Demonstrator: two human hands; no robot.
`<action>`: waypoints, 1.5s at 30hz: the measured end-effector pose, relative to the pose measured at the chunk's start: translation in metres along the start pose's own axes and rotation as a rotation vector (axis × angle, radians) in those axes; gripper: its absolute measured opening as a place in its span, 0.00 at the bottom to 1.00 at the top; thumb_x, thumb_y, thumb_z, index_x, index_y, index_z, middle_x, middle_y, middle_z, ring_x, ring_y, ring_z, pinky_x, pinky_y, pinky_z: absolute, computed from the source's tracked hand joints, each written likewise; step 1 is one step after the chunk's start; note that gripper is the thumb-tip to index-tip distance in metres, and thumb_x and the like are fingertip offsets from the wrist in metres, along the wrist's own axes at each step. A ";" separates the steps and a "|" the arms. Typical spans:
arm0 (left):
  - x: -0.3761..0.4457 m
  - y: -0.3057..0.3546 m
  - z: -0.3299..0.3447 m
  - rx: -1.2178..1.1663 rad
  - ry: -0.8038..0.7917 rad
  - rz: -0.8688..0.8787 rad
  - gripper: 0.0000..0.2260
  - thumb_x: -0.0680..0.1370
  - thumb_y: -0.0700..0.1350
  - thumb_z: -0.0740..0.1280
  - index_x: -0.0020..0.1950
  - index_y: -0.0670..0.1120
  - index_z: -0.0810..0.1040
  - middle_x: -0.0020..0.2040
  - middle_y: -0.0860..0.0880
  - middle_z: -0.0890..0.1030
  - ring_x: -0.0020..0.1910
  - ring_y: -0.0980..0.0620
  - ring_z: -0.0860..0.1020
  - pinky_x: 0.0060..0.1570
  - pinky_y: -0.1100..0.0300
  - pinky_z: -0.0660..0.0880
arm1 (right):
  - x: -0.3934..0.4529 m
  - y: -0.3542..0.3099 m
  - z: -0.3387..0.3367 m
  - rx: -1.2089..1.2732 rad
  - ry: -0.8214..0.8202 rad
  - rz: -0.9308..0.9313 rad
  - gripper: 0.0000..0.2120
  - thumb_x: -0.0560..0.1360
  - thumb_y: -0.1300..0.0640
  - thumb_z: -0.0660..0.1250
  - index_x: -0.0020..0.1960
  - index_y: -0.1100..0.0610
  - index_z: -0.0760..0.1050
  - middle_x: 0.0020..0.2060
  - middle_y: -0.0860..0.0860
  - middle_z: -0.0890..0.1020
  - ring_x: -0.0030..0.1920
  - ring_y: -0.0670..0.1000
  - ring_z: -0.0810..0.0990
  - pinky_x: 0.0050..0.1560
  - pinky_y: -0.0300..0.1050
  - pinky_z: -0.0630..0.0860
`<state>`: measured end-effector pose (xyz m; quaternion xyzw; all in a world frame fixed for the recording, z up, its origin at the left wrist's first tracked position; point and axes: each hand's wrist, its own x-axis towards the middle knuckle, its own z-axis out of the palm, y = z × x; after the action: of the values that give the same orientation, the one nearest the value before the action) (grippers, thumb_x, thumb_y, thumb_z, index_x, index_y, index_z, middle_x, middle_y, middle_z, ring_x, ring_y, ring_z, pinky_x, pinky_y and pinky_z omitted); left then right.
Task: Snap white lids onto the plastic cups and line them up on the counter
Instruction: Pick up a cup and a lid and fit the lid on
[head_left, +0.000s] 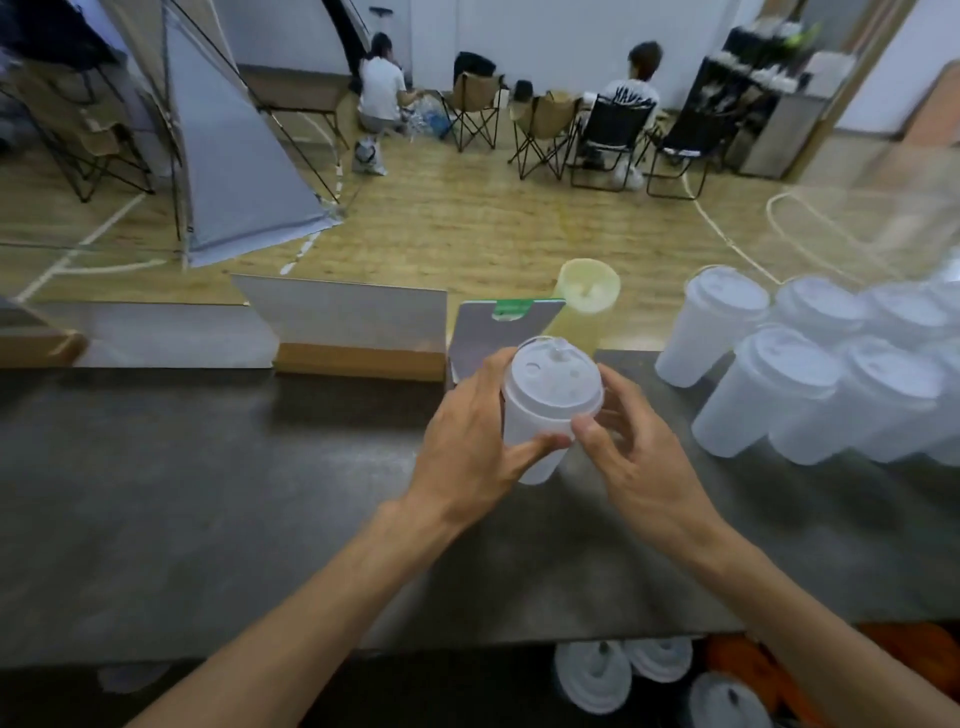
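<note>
Clearly mid-fit: frosted plastic cup (537, 441) held just above the dark bench (208, 493), centre of view, white lid (551, 382) already seated on its rim. Left hand (467, 447) wrapped around the cup wall, thumb across the front; right hand (631, 452) pinching at the lid's edge with thumb and fingers, not fully closed round the body. Whether snapped all the way round, impossible to tell from here. Probably very light and empty, thin-walled, so likely to flex or dent under a hard squeeze; smooth and a bit slippery too. Best gripped high on the wall near the stiffer rim, pressing down around the lid's edge rather than its centre. Finished lidded cups (789, 395) clustered on the bench to the right, touching one another. Spare lids (592, 675) below the bench's near edge.
</note>
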<state>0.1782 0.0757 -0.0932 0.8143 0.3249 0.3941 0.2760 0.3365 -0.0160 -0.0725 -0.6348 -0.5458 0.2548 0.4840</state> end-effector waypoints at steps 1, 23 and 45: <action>0.001 0.002 0.006 0.011 -0.004 0.005 0.38 0.70 0.63 0.75 0.74 0.51 0.65 0.68 0.54 0.76 0.64 0.56 0.76 0.62 0.60 0.74 | 0.000 0.005 -0.006 0.006 0.000 -0.001 0.21 0.80 0.49 0.67 0.71 0.39 0.67 0.61 0.29 0.77 0.63 0.36 0.77 0.55 0.27 0.74; 0.014 0.008 0.024 0.318 0.151 0.056 0.17 0.81 0.65 0.46 0.48 0.52 0.60 0.40 0.52 0.71 0.34 0.62 0.67 0.37 0.71 0.61 | 0.068 -0.001 -0.017 0.164 0.049 0.239 0.18 0.80 0.50 0.68 0.47 0.67 0.75 0.39 0.61 0.81 0.38 0.48 0.76 0.43 0.47 0.74; 0.008 0.006 0.034 0.231 0.161 0.004 0.22 0.81 0.66 0.46 0.56 0.49 0.65 0.49 0.50 0.76 0.40 0.56 0.71 0.40 0.69 0.68 | 0.025 0.023 -0.016 0.408 -0.164 0.191 0.29 0.78 0.51 0.70 0.76 0.43 0.64 0.56 0.25 0.79 0.58 0.29 0.77 0.49 0.25 0.75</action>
<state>0.2118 0.0712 -0.1037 0.8070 0.3875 0.4188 0.1525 0.3676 0.0034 -0.0818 -0.5497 -0.4578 0.4553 0.5300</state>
